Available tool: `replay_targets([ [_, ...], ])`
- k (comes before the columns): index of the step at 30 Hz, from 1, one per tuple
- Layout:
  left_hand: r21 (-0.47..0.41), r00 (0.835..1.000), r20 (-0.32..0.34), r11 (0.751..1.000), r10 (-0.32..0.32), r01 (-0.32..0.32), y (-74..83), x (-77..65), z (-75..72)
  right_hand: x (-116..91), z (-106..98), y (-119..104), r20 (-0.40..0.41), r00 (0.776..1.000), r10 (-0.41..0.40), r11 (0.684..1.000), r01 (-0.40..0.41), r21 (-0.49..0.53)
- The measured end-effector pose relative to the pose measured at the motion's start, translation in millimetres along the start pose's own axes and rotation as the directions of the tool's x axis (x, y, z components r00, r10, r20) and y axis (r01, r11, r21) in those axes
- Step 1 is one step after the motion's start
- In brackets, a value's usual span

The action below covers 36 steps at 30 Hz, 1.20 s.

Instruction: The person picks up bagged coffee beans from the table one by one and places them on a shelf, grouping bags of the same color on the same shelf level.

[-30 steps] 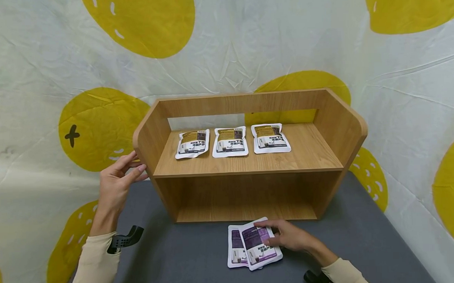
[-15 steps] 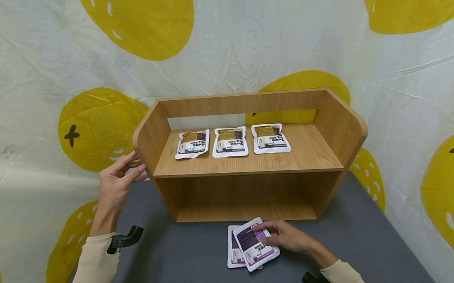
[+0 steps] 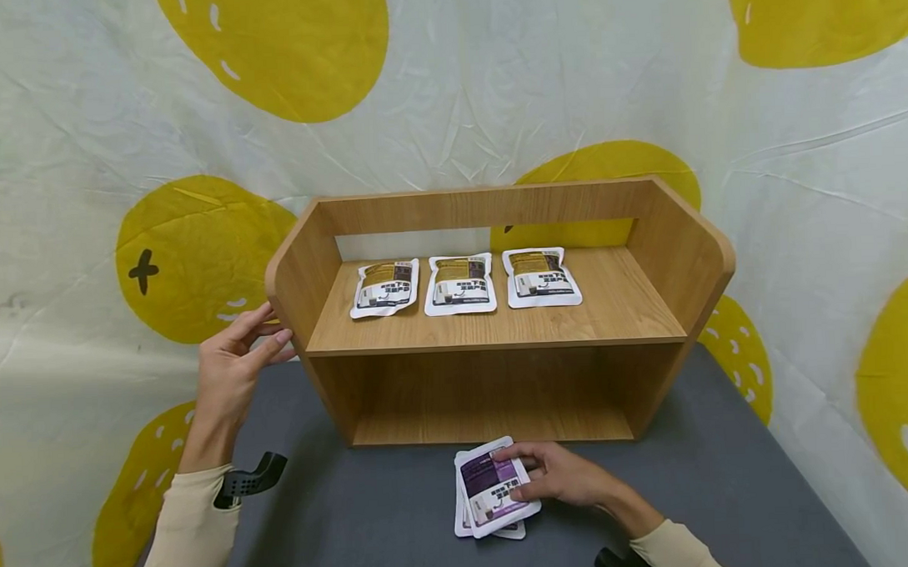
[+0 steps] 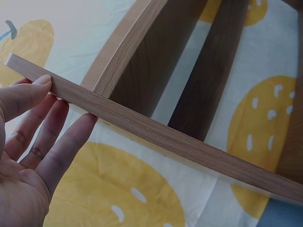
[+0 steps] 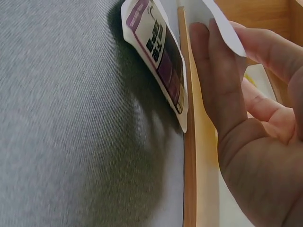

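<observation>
My left hand (image 3: 231, 362) holds the left side panel of a two-tier wooden shelf (image 3: 494, 346). In the left wrist view, the thumb of that hand (image 4: 28, 161) lies on the panel's edge (image 4: 142, 124), with fingertips against the outer side. Between thumb and fingers, my right hand (image 3: 562, 480) grips a white-and-purple pouch (image 3: 487, 482) in front of the shelf. Beneath it, a second purple pouch (image 3: 513, 531) lies mostly covered on the table. From the right wrist, the right hand (image 5: 255, 127) shows behind the held pouch's white underside (image 5: 227, 28), above the lower pouch (image 5: 161, 56).
Three white-and-gold pouches, left (image 3: 385, 288), middle (image 3: 460, 285) and right (image 3: 541, 277), lie in a row on the upper tier. The grey table (image 3: 372, 520) extends around the shelf. Behind hangs a white curtain (image 3: 447, 83) with yellow shapes.
My right hand has shifted left with the held pouch, which now covers more of the lower one. The left hand and the shelf have stayed in place.
</observation>
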<state>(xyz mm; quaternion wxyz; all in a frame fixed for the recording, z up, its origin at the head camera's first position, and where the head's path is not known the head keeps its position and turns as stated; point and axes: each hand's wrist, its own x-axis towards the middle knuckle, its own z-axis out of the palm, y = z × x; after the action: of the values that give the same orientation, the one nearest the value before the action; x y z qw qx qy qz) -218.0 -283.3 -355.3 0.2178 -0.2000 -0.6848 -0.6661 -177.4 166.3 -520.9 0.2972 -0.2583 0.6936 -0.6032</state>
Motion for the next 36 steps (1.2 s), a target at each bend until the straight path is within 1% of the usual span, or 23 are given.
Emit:
replay_targets([
  [3, 0.005, 1.0, 0.002, 1.0, 0.003, -0.003, -0.3, 0.1, 0.1, 4, 3, 0, 0.014, 1.0, -0.016, 0.999, 0.015, 0.049],
  [10, 0.006, 1.0, 0.007, 1.0, 0.013, -0.013, -1.1, 0.4, -0.1, 13, 12, -4, -0.018, 1.0, -0.013, 0.999, 0.014, 0.047],
  [14, 0.003, 1.0, 0.006, 1.0, 0.012, -0.013, -1.2, 0.5, 0.1, 19, 16, -6, -0.006, 1.0, -0.024, 0.995, 0.025, 0.095],
  [19, 0.0, 1.0, 0.006, 1.0, 0.016, -0.016, -1.8, 0.4, 0.3, 24, 22, -8, 0.005, 1.0, -0.02, 0.989, 0.019, 0.145],
  [26, 0.018, 1.0, 0.0, 1.0, 0.014, -0.014, -1.5, 0.9, 0.4, 32, 29, -13, -0.019, 1.0, 0.003, 0.988, 0.0, 0.154],
  [31, 0.014, 1.0, 0.0, 1.0, 0.016, -0.016, -1.1, 0.9, 0.9, 37, 34, -16, -0.021, 1.0, 0.015, 0.987, -0.012, 0.158],
  [36, 0.005, 1.0, 0.003, 1.0, 0.021, -0.021, -0.8, 0.1, 1.0, 43, 38, -16, -0.016, 1.0, 0.0, 0.985, 0.002, 0.175],
])
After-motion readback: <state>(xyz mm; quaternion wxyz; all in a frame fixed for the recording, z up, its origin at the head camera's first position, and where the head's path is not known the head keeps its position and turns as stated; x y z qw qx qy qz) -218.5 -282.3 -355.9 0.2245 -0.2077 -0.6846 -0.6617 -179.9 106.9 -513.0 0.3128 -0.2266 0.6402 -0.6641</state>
